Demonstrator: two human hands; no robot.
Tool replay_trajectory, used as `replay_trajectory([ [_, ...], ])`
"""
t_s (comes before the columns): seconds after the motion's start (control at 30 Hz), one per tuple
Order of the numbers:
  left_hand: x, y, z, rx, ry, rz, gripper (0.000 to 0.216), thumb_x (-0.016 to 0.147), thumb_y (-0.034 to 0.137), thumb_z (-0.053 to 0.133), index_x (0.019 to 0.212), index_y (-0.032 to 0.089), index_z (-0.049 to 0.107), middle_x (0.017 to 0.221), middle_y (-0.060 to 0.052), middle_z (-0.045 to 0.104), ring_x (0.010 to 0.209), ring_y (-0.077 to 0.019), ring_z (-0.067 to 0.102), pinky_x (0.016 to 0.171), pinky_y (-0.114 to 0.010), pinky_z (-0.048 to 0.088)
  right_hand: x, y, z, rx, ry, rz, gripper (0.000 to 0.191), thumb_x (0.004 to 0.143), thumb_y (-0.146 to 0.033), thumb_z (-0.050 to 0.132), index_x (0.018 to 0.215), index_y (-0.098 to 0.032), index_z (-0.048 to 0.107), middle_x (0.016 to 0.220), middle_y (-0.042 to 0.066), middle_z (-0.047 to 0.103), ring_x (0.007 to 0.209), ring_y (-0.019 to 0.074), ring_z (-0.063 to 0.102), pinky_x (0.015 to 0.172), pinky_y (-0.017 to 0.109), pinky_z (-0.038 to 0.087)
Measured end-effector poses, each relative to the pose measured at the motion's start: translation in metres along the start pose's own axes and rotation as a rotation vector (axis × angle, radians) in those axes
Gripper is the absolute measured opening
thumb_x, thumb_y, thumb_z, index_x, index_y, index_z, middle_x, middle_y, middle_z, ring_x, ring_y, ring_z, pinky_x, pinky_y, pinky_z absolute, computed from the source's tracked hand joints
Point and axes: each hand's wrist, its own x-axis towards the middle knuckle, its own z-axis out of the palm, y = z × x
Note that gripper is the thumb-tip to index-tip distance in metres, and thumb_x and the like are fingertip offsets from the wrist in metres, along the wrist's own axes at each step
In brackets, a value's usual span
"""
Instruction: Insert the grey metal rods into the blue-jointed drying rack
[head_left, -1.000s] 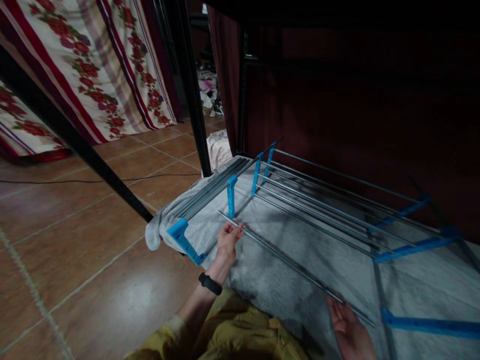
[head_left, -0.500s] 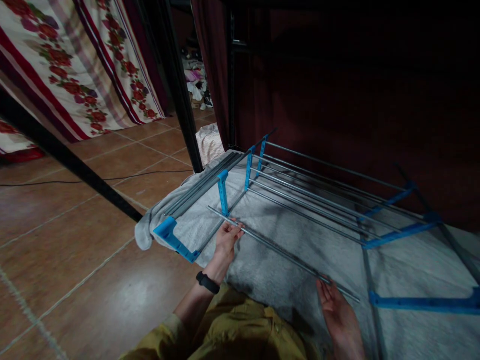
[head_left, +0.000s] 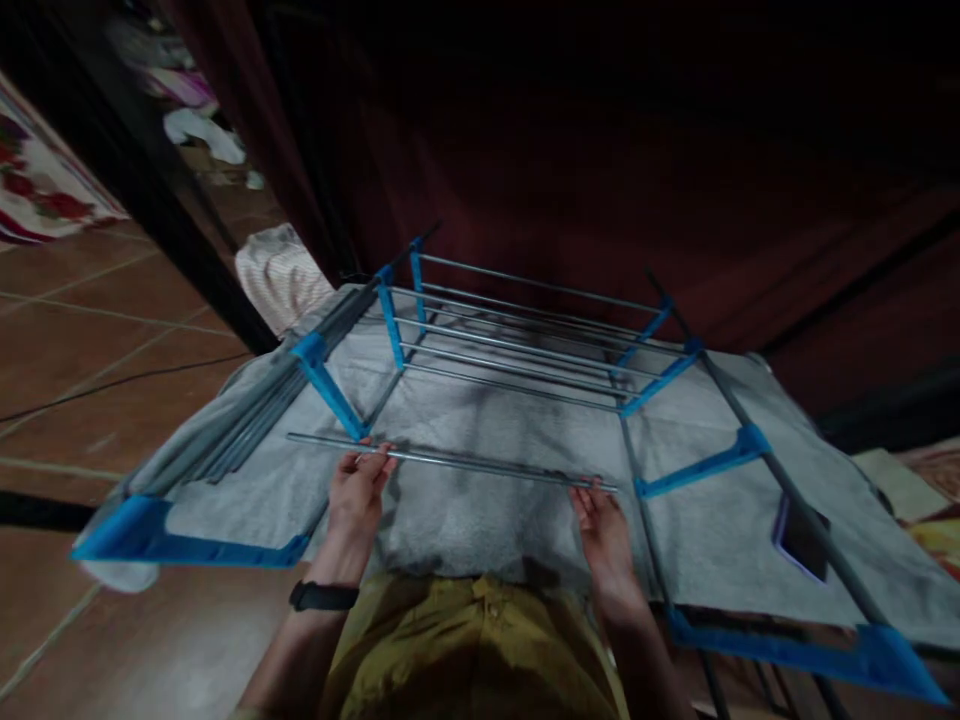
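Observation:
A loose grey metal rod (head_left: 465, 462) lies crosswise in front of me, held at both ends. My left hand (head_left: 358, 492), with a black band on the wrist, pinches it near its left end. My right hand (head_left: 604, 528) has its fingers closed on the right end. The rod hovers just above a grey towel (head_left: 480, 510) and in front of a partly built rack (head_left: 525, 345) of grey rods and blue plastic brackets. The rod's right tip is close to a blue bracket (head_left: 701, 465).
A bundle of spare grey rods (head_left: 247, 415) lies on the towel at the left. A phone (head_left: 799, 535) rests on the towel at the right. Dark red curtains hang behind. Brown tiled floor (head_left: 112, 380) and a black cable lie to the left.
My view has swung right and now faces the rack squarely. Both hands still hold the rod, which now sits level across my front instead of running diagonally.

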Motion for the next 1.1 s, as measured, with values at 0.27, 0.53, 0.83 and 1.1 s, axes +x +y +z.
replay_trajectory([
  [0.27,-0.008,-0.006,0.013,0.066,-0.031,-0.039,0.023,0.068,-0.002,0.071,0.079,0.017,0.064,0.068,0.001,0.070,0.074,-0.0138,0.072,0.070,-0.023,0.060,-0.007,0.003,0.016,0.031,-0.053,-0.047,0.017,0.072,-0.030,0.080,0.079,-0.026,0.065,0.085,-0.003,0.070,0.084,0.0162,0.068,0.093,0.039,0.056],
  [0.53,-0.011,-0.007,0.015,0.102,-0.035,-0.068,0.021,0.071,-0.002,0.071,0.078,0.017,0.065,0.067,0.003,0.067,0.072,-0.0113,0.070,0.073,-0.022,0.060,-0.005,0.001,0.019,0.058,-0.036,-0.019,0.019,0.072,-0.031,0.081,0.075,-0.024,0.063,0.079,-0.004,0.066,0.078,0.0143,0.066,0.089,0.035,0.056],
  [0.83,-0.010,-0.006,0.014,0.084,-0.062,-0.081,0.021,0.069,-0.004,0.069,0.074,0.017,0.066,0.071,0.002,0.071,0.073,-0.0115,0.070,0.070,-0.022,0.062,-0.002,0.003,0.016,0.031,-0.053,-0.032,0.013,0.075,-0.032,0.076,0.084,-0.028,0.068,0.089,-0.002,0.072,0.087,0.0173,0.068,0.096,0.042,0.054],
  [1.1,-0.005,-0.011,0.013,0.081,-0.037,-0.091,0.022,0.069,-0.005,0.070,0.069,0.016,0.063,0.069,0.003,0.068,0.068,-0.0098,0.068,0.067,-0.021,0.061,0.003,-0.004,0.015,0.089,0.011,0.007,0.014,0.082,-0.038,0.070,0.085,-0.025,0.066,0.086,0.001,0.072,0.083,0.0172,0.069,0.088,0.037,0.058],
])
